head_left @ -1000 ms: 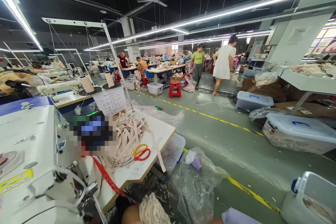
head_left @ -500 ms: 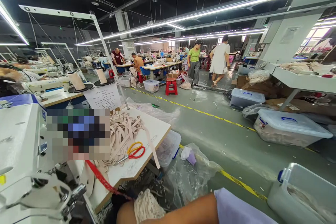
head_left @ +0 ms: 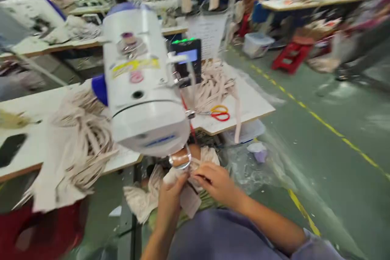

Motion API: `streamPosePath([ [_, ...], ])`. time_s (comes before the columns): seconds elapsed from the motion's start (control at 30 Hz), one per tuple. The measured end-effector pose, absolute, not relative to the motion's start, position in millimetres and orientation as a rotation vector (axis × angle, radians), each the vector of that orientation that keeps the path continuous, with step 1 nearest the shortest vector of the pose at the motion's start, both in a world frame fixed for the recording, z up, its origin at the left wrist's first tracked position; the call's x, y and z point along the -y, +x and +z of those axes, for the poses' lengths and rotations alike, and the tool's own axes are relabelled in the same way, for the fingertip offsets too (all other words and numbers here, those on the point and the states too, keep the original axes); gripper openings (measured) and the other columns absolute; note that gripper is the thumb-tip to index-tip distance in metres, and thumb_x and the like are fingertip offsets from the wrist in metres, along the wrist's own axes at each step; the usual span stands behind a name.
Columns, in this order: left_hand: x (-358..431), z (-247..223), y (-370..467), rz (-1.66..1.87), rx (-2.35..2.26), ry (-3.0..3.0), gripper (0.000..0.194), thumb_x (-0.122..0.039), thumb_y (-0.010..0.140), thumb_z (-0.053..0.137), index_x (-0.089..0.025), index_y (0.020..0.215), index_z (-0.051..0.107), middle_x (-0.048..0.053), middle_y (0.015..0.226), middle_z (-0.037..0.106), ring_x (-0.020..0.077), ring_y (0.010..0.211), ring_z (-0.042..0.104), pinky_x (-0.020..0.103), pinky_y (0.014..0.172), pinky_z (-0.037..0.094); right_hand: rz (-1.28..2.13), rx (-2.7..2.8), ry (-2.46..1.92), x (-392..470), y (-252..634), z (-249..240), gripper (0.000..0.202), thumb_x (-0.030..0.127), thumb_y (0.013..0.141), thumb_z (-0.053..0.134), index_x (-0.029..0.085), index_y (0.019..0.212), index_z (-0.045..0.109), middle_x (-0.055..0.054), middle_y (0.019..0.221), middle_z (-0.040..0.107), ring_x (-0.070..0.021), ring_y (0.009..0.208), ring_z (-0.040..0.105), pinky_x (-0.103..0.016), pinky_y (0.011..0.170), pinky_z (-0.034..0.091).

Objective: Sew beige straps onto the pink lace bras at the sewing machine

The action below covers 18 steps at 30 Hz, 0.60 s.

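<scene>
Low in front of me, my left hand (head_left: 171, 197) pinches a piece of beige fabric (head_left: 190, 201) just below the sewing machine (head_left: 143, 77). The fingers of my right hand (head_left: 217, 183) are closed at the right edge of that fabric, close to the left hand. Motion blur hides the exact fingertip hold. More gathered beige fabric (head_left: 141, 203) hangs at the left of my lap. A round clear part (head_left: 180, 158) on the machine's end stands right above my hands.
Beige strips (head_left: 88, 142) are heaped on the left table, beside a black phone (head_left: 12, 148). Another strip pile (head_left: 215, 85) and red-and-yellow scissors (head_left: 219, 113) lie on the right table corner. A red stool (head_left: 292, 55) and a lidded plastic bin (head_left: 257, 44) stand farther off.
My view has swung down and left, from the workshop aisle to the machine and my lap. Both hands now show, together at the fabric; before, mostly one forearm was visible.
</scene>
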<state>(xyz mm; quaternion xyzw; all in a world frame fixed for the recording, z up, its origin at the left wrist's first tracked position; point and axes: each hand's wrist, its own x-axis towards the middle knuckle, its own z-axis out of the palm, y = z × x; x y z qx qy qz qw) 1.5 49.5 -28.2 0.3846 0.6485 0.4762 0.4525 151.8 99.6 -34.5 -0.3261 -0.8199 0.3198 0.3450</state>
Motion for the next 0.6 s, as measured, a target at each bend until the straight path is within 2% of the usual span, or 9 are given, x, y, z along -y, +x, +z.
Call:
streamPosePath([
  [0.07,-40,-32,-3,1.183,-1.586,0.81,0.049,-0.057,0.086,0.06,-0.011,0.101,0.066,0.008,0.092,0.075,0.0236,0.082,0.071,0.037,0.076,0.059,0.856,2.091,-0.849,-100,146,-36,0.024,0.033,0.1,0.047,0.02,0.097,0.067,-0.006,0.089,0.069,-0.0155,0.084,0.064,-0.028,0.077,0.051],
  [0.13,-39,-30,-2,1.197,-1.548,0.739,0.053,-0.057,0.083,0.062,-0.01,0.105,0.067,0.012,0.098,0.076,0.0275,0.09,0.072,0.037,0.08,0.058,0.862,2.084,-0.867,-99,141,-38,0.023,0.033,0.1,0.047,0.021,0.096,0.067,-0.006,0.088,0.069,-0.0159,0.083,0.065,-0.028,0.075,0.052],
  [0.23,-41,-23,1,1.207,-1.528,0.725,0.048,-0.049,0.082,0.064,-0.01,0.11,0.068,0.014,0.107,0.075,0.0288,0.099,0.07,0.038,0.087,0.056,0.846,2.09,-0.891,-98,138,-42,0.022,0.032,0.099,0.048,0.022,0.096,0.067,-0.006,0.089,0.07,-0.0165,0.083,0.066,-0.028,0.075,0.052],
  [0.3,-42,-19,1,1.195,-1.535,0.746,0.042,-0.046,0.081,0.065,-0.013,0.107,0.07,0.011,0.107,0.076,0.028,0.096,0.07,0.038,0.088,0.055,0.831,2.086,-0.907,-99,139,-43,0.022,0.031,0.099,0.049,0.021,0.094,0.067,-0.005,0.088,0.07,-0.0162,0.084,0.066,-0.028,0.075,0.051],
  [0.43,-31,-22,-4,1.169,-1.6,0.868,0.029,-0.045,0.078,0.066,-0.018,0.087,0.074,0.007,0.088,0.077,0.0274,0.086,0.069,0.037,0.082,0.055,0.885,2.164,-0.944,-102,142,-41,0.02,0.03,0.097,0.052,0.02,0.091,0.067,-0.004,0.087,0.07,-0.0149,0.084,0.065,-0.025,0.077,0.049],
  [0.5,-24,-30,-7,1.154,-1.753,1.052,0.028,-0.045,0.077,0.064,-0.02,0.085,0.074,0.005,0.085,0.076,0.0273,0.086,0.069,0.035,0.08,0.055,0.921,2.272,-0.936,-105,144,-38,0.013,0.029,0.093,0.059,0.021,0.088,0.068,-0.001,0.085,0.071,-0.0135,0.083,0.065,-0.022,0.077,0.048],
  [0.6,-27,-51,-8,1.092,-1.831,1.089,0.026,-0.048,0.072,0.067,-0.032,0.09,0.076,-0.001,0.073,0.073,0.0271,0.079,0.071,0.032,0.062,0.057,0.925,2.449,-0.901,-114,148,-35,0.007,0.029,0.083,0.069,0.022,0.086,0.068,0.003,0.083,0.07,-0.0105,0.081,0.064,-0.018,0.071,0.044],
])
